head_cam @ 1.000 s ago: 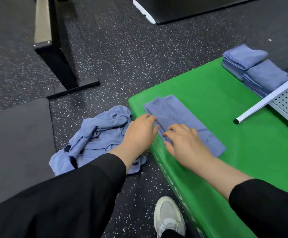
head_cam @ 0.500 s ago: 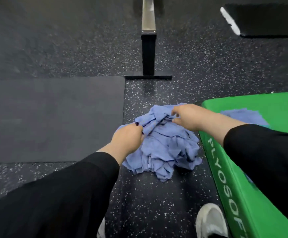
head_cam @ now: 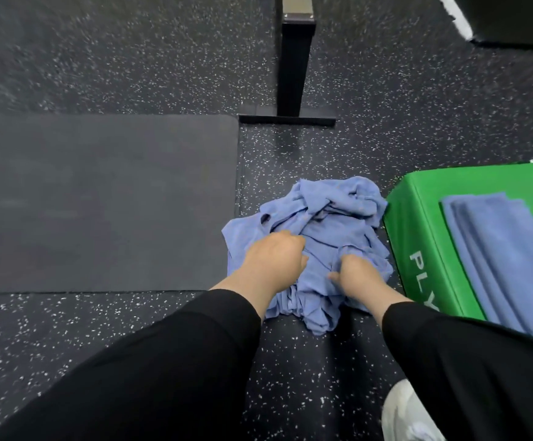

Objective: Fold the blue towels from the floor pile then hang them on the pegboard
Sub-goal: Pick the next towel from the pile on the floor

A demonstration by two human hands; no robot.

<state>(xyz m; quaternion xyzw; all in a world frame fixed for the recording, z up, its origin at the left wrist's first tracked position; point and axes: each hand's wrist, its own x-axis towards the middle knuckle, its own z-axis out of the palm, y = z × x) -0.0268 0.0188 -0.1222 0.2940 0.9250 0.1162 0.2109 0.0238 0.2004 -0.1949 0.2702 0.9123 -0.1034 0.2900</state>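
- Blue crumpled cloth, the pile of soft towels [head_cam: 319, 237], lies on the speckled black rubber floor [head_cam: 131, 58], directly under both sets of fingers.
- The left hand [head_cam: 273, 261] is curled into the pile's near-left folds; the right hand [head_cam: 355, 273] is curled into folds just beside it. Cloth appears to be gripped by each.
- More than one towel could be lifted together, since the layers beneath the fingers are tangled.
- The folded blue towel [head_cam: 500, 256], right of the right fingers on the green padded box [head_cam: 417, 224], could be dragged off by a trailing corner.
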